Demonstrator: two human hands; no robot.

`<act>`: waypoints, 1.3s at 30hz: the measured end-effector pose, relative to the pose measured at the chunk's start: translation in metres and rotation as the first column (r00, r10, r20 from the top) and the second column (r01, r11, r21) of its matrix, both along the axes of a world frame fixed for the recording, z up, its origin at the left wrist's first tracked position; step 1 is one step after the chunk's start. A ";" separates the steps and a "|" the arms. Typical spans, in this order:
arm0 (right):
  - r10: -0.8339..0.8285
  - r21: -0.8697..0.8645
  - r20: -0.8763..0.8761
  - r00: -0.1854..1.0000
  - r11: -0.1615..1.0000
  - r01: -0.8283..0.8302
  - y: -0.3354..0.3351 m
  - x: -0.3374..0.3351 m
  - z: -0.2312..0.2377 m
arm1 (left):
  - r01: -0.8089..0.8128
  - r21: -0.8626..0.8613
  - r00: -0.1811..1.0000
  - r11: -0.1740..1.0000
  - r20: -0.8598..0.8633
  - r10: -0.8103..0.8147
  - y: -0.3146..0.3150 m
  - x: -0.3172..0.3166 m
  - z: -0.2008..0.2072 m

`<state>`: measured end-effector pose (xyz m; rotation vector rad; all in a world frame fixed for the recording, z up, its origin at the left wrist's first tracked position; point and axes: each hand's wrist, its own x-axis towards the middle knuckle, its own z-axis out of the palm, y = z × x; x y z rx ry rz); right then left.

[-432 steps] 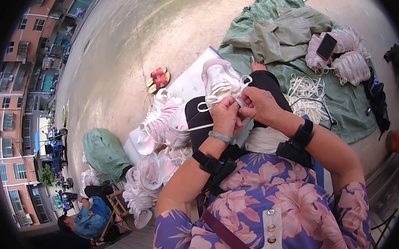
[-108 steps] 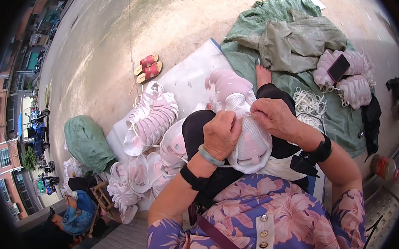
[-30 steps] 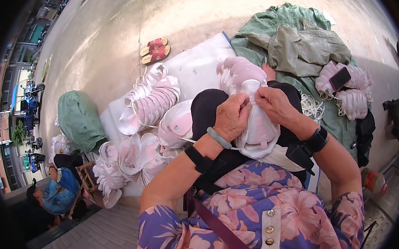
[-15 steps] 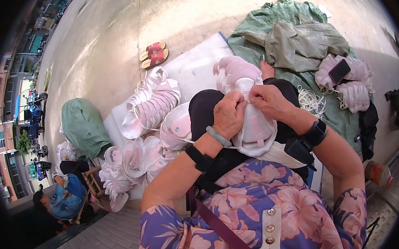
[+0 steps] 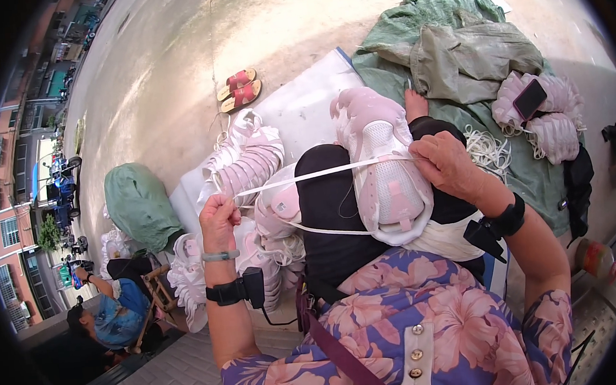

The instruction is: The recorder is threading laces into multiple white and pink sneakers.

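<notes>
A pink and white shoe upper (image 5: 394,194) lies across my lap, its white mesh tongue facing up, at the near end of a stack of nested uppers (image 5: 363,111). My left hand (image 5: 219,218) is out to the left, fingers pinched on a flat white shoelace (image 5: 300,177). That lace runs taut across to the shoe upper, where my right hand (image 5: 446,161) is closed at its right edge, apparently on the lace as well. A slack loop of lace hangs below, over my dark trouser leg (image 5: 332,223).
Stacks of uppers (image 5: 253,157) lie on a white sheet (image 5: 302,101) to the left. Loose laces (image 5: 487,152) and a phone (image 5: 529,100) on more uppers are at right, by a green tarp (image 5: 452,14). Red slippers (image 5: 241,94) sit ahead; a seated person (image 5: 118,310) is far left.
My hands were together over the tongue. Now the left has swung far out to the left, drawing the lace taut, and the right has shifted slightly right.
</notes>
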<state>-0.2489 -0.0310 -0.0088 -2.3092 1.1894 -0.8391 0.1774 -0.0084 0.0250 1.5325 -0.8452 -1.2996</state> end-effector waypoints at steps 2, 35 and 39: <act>0.001 0.101 -0.068 0.998 0.995 0.006 0.003 0.001 0.007 | 0.086 0.188 0.987 0.978 0.121 -0.110 0.008 0.007 -0.001; -0.309 0.289 -0.117 0.944 0.899 0.330 0.044 -0.130 0.044 | 0.763 -0.098 0.183 0.639 0.981 -0.067 -0.030 -0.006 0.037; -0.328 0.334 -0.161 0.931 0.870 0.364 0.043 -0.137 0.043 | 0.645 0.016 0.401 0.764 0.844 -0.356 -0.029 -0.003 0.058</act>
